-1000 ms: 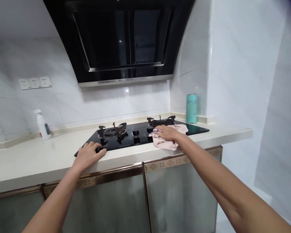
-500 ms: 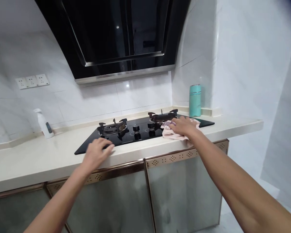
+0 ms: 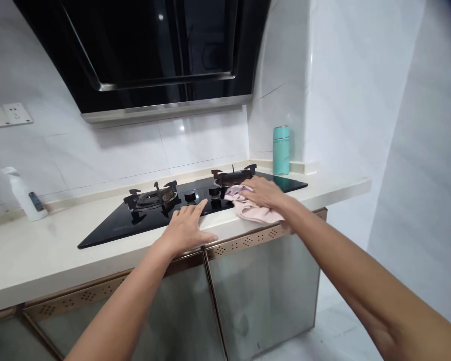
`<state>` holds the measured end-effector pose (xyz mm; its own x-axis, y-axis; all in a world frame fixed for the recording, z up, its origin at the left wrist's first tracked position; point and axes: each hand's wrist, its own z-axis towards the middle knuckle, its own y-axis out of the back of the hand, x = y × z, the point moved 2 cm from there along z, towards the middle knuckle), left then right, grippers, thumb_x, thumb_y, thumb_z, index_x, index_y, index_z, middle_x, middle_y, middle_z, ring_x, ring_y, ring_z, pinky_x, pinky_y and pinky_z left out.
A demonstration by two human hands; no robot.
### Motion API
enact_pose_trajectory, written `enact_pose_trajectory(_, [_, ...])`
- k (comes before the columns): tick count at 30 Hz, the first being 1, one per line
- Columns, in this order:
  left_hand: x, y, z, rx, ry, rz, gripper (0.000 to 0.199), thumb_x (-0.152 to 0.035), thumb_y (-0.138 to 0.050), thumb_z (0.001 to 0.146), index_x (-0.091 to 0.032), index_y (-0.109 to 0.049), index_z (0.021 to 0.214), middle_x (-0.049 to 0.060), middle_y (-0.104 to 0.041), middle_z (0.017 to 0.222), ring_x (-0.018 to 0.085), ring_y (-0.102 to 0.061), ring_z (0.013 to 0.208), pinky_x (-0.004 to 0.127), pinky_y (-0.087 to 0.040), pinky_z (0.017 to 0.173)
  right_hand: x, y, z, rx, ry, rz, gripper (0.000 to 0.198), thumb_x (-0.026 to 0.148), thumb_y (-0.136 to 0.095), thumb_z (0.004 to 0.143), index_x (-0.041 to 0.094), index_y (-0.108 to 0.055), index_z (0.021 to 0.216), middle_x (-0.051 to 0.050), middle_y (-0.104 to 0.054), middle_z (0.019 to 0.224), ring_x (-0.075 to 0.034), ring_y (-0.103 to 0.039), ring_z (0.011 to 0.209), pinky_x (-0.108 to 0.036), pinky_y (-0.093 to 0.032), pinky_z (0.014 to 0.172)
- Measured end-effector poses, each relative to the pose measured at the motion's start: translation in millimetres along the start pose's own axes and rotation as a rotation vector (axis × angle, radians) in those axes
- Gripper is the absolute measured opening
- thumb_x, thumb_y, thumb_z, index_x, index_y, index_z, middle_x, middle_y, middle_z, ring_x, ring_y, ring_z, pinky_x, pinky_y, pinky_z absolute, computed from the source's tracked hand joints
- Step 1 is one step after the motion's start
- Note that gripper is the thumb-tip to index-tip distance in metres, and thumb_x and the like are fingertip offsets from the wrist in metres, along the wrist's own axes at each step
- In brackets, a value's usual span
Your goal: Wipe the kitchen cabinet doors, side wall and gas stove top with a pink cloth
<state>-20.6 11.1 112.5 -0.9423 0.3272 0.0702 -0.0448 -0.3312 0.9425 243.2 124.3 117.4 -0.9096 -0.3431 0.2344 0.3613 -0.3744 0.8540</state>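
Hands apart — right hand (image 3: 262, 192) gripping rumpled pale-pink fabric cloth (image 3: 252, 210) at front of flat black-glass cooktop (image 3: 113, 225); left hand (image 3: 186, 226) empty, fingers spread. I'd flatten cloth — press evenly.

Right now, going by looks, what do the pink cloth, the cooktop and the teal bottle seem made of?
Pink cloth: soft matte fabric, judging by its loose folds. Cooktop: probably glossy black glass, since it mirrors the knobs. Teal bottle: smooth, painted metal or plastic; its even colour leaves that open.
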Motion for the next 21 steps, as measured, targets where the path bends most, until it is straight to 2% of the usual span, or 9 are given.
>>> enact_pose_trajectory(3, [-1.1,1.3,-1.6,0.030,-0.020,0.004,0.082,-0.065,-0.062,0.083,-0.028,-0.042,0.154,0.012,-0.050,0.152,0.037,-0.044,0.137,0.054,-0.035,0.113,-53.0,14.6,-0.3,-0.052,-0.223,-0.055,0.043,0.048,-0.047,0.098,0.023,-0.068,0.127,-0.016,-0.065,0.123,-0.031,-0.056,0.106,-0.049,-0.040,0.090])
enact_pose_trajectory(5, [-1.9,1.0,-2.4,0.015,-0.028,0.005,0.075,-0.065,-0.061,0.084,-0.029,-0.050,0.149,0.011,-0.052,0.149,0.036,-0.045,0.136,0.054,-0.036,0.112,-78.1,23.4,-8.7,-0.104,-0.360,-0.088,0.044,0.043,-0.047,0.098,0.018,-0.068,0.127,-0.022,-0.061,0.124,-0.034,-0.054,0.110,-0.054,-0.037,0.090])
enact_pose_trajectory(7, [-2.0,-0.4,-2.8,-0.021,-0.033,0.009,0.075,-0.066,-0.062,0.084,-0.029,-0.051,0.148,0.011,-0.055,0.145,0.035,-0.047,0.133,0.053,-0.037,0.111,-91.7,29.7,-19.5,-0.168,-0.475,-0.117,0.047,0.041,-0.044,0.099,0.014,-0.066,0.131,-0.027,-0.057,0.129,-0.037,-0.051,0.116,-0.056,-0.034,0.090])
enact_pose_trajectory(10, [-2.1,-3.3,-2.5,-0.065,-0.052,0.022,0.074,-0.064,-0.063,0.084,-0.028,-0.052,0.147,0.011,-0.058,0.141,0.035,-0.049,0.129,0.053,-0.038,0.109,-89.1,33.1,-33.5,-0.239,-0.552,-0.145,0.049,0.040,-0.040,0.099,0.013,-0.064,0.132,-0.028,-0.054,0.131,-0.039,-0.048,0.120,-0.057,-0.033,0.090])
enact_pose_trajectory(12, [-2.5,-5.3,-1.5,-0.077,-0.062,0.029,0.073,-0.064,-0.063,0.083,-0.027,-0.053,0.145,0.012,-0.059,0.139,0.035,-0.051,0.127,0.053,-0.039,0.108,-72.1,31.1,-40.2,-0.250,-0.533,-0.158,0.048,0.042,-0.040,0.099,0.016,-0.067,0.129,-0.026,-0.058,0.126,-0.038,-0.051,0.116,-0.056,-0.034,0.089])
enact_pose_trajectory(15, [-3.2,-7.5,0.4,-0.088,-0.066,0.031,0.078,-0.068,-0.063,0.082,-0.026,-0.051,0.147,0.013,-0.059,0.137,0.036,-0.051,0.125,0.054,-0.039,0.107,-23.1,19.4,-49.7,-0.222,-0.396,-0.160,0.043,0.047,-0.042,0.098,0.022,-0.071,0.118,-0.017,-0.063,0.114,-0.032,-0.055,0.103,-0.048,-0.038,0.084])
enact_pose_trajectory(17, [-3.3,-8.3,0.6,-0.107,-0.057,0.041,0.084,-0.068,-0.063,0.081,-0.025,-0.045,0.151,0.014,-0.058,0.138,0.037,-0.052,0.126,0.054,-0.040,0.106,20.4,6.1,-58.1,-0.225,-0.244,-0.144,0.038,0.047,-0.045,0.097,0.025,-0.072,0.111,-0.013,-0.064,0.109,-0.029,-0.055,0.098,-0.043,-0.037,0.082])
enact_pose_trajectory(19, [-3.3,-8.8,-0.6,-0.129,-0.048,0.065,0.089,-0.065,-0.066,0.080,-0.023,-0.040,0.154,0.015,-0.058,0.140,0.037,-0.052,0.126,0.053,-0.041,0.106,62.4,-7.5,-68.4,-0.297,-0.052,-0.107,0.036,0.047,-0.045,0.097,0.025,-0.071,0.109,-0.012,-0.064,0.108,-0.028,-0.054,0.098,-0.042,-0.035,0.083])
enact_pose_trajectory(21, [-3.3,-9.3,-2.3,-0.137,-0.041,0.090,0.091,-0.060,-0.070,0.078,-0.019,-0.039,0.154,0.017,-0.058,0.141,0.037,-0.053,0.126,0.051,-0.042,0.105,91.0,-17.8,-78.5,-0.390,0.092,-0.078,0.033,0.045,-0.047,0.097,0.024,-0.071,0.105,-0.012,-0.064,0.106,-0.028,-0.052,0.099,-0.041,-0.032,0.085])
